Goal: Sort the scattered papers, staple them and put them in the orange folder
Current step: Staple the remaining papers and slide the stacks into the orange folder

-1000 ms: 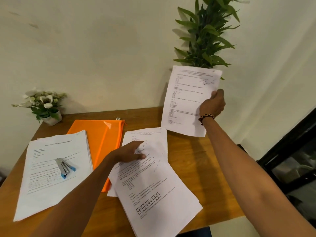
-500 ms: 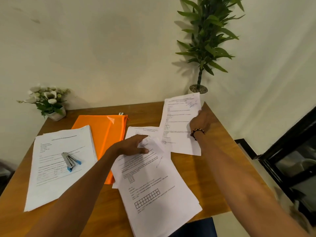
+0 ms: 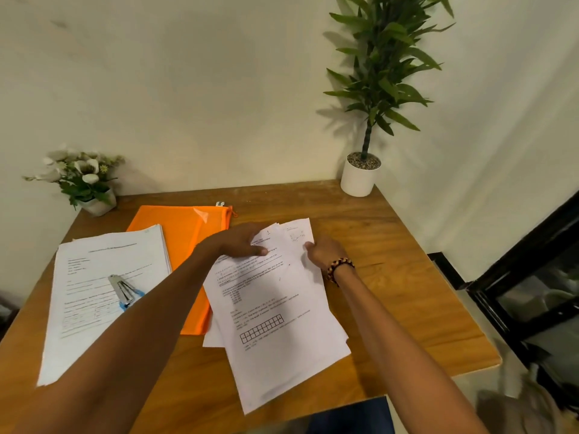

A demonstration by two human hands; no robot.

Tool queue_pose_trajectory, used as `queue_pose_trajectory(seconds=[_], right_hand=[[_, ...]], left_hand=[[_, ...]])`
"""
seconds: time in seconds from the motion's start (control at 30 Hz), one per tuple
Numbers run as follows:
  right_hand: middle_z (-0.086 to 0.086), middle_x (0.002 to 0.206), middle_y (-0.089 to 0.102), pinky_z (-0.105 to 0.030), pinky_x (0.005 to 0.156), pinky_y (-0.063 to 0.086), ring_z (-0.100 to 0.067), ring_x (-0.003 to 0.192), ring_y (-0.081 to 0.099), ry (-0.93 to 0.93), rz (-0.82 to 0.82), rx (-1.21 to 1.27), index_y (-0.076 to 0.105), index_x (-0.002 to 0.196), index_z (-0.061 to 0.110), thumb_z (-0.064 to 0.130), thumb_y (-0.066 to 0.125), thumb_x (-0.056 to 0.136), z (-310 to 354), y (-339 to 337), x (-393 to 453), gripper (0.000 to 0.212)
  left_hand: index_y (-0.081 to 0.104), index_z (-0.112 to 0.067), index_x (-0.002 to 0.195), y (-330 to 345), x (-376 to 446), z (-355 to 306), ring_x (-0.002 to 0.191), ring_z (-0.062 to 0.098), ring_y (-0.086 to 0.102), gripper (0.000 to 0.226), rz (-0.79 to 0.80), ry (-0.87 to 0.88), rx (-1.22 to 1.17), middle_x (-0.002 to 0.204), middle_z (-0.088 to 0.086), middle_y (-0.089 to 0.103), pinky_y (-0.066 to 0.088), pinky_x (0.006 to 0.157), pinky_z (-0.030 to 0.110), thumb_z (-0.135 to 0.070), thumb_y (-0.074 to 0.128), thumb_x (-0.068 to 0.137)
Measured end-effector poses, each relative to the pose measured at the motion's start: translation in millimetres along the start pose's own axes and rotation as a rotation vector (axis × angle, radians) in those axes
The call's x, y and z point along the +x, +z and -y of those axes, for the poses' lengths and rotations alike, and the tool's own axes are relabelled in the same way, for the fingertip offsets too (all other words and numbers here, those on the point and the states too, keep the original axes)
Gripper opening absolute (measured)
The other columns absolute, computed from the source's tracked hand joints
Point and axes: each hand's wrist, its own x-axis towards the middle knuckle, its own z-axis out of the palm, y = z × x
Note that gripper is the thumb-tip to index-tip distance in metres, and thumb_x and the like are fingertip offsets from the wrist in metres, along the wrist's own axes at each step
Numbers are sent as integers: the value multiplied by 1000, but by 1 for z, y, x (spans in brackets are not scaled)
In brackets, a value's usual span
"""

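Note:
A loose pile of printed papers (image 3: 275,317) lies in the middle of the wooden table (image 3: 401,277), partly over the orange folder (image 3: 185,245). My left hand (image 3: 238,242) presses flat on the pile's upper part. My right hand (image 3: 322,252), with a beaded bracelet, grips the pile's right edge, fingers tucked under the top sheets. A second, neater stack of papers (image 3: 94,292) lies at the left, with a silver and blue stapler (image 3: 125,289) resting on it.
A small white pot of white flowers (image 3: 84,180) stands at the back left corner. A tall green plant in a white pot (image 3: 360,177) stands at the back right corner. A black-framed glass cabinet (image 3: 539,277) is to the right of the table.
My right hand brought the sheet it held up in the air down onto the middle pile and now grips the pile's edge. My left hand stayed on the pile.

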Motion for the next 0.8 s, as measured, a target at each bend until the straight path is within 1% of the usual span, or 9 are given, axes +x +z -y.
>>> queue_pose_trajectory(seconds=[0.07, 0.13, 0.23, 0.3, 0.4, 0.5, 0.57, 0.7, 0.8], right_hand=[[-3, 120, 69, -35, 82, 55, -29, 107, 67, -3, 97, 74, 66, 122, 13, 48, 66, 90, 5, 7, -3, 48], [-1, 119, 71, -36, 82, 59, -24, 101, 68, 3, 143, 105, 69, 117, 17, 56, 79, 73, 7, 16, -7, 60], [-4, 106, 74, -42, 78, 62, -25, 92, 70, 43, 50, 178, 71, 106, 15, 49, 89, 57, 5, 28, -10, 62], [-4, 106, 73, -42, 77, 62, -26, 93, 70, 72, 17, 244, 69, 108, 13, 42, 92, 54, 7, 27, -14, 66], [-3, 107, 69, -39, 80, 59, -27, 99, 67, 141, 42, 359, 62, 115, 9, 29, 93, 61, 7, 27, -13, 65], [-4, 110, 74, -43, 87, 60, -27, 100, 70, 90, 34, 418, 70, 112, 9, 18, 84, 74, 2, 31, -10, 41], [-6, 112, 75, -46, 89, 59, -28, 101, 70, 34, 1, 422, 73, 111, 10, 12, 74, 84, 2, 28, -12, 28], [-6, 122, 71, -40, 93, 55, -27, 111, 67, -28, -63, 480, 69, 122, 10, 8, 64, 91, -2, 15, -12, 32], [-3, 121, 70, -33, 90, 52, -23, 112, 65, -67, -136, 565, 67, 125, 9, 6, 61, 92, -10, 3, -12, 33]], left_hand=[[44, -27, 150, 2, 9, 3, 126, 21, 56, 66, -30, -12, 39, 143, -1, 58, 45, 108, 47, -40, 71, 91], [43, -24, 149, 6, 14, -1, 127, 25, 55, 65, -54, -18, 66, 143, 4, 57, 46, 107, 46, -36, 72, 92], [40, -17, 150, 15, 24, -6, 132, 29, 49, 66, -89, -26, 92, 145, 10, 50, 42, 107, 43, -35, 70, 94], [40, -14, 149, 20, 31, -7, 132, 30, 47, 65, -143, -29, 109, 147, 11, 46, 43, 105, 41, -36, 69, 95], [45, -12, 142, 19, 34, -12, 126, 31, 49, 59, -263, 21, 116, 141, 12, 48, 44, 98, 39, -37, 69, 94], [49, -16, 130, 16, 35, -11, 118, 27, 51, 55, -402, 72, 94, 131, 8, 50, 40, 86, 34, -43, 73, 89], [46, -20, 133, 15, 31, -7, 123, 22, 48, 66, -474, 53, -6, 138, 5, 46, 42, 93, 35, -50, 77, 83], [36, -15, 145, 16, 21, 9, 136, 24, 42, 87, -590, -55, -231, 150, 8, 39, 42, 109, 41, -54, 79, 80], [35, -14, 146, 22, 11, 15, 136, 26, 45, 93, -643, -137, -394, 150, 8, 42, 45, 107, 42, -56, 80, 77]])
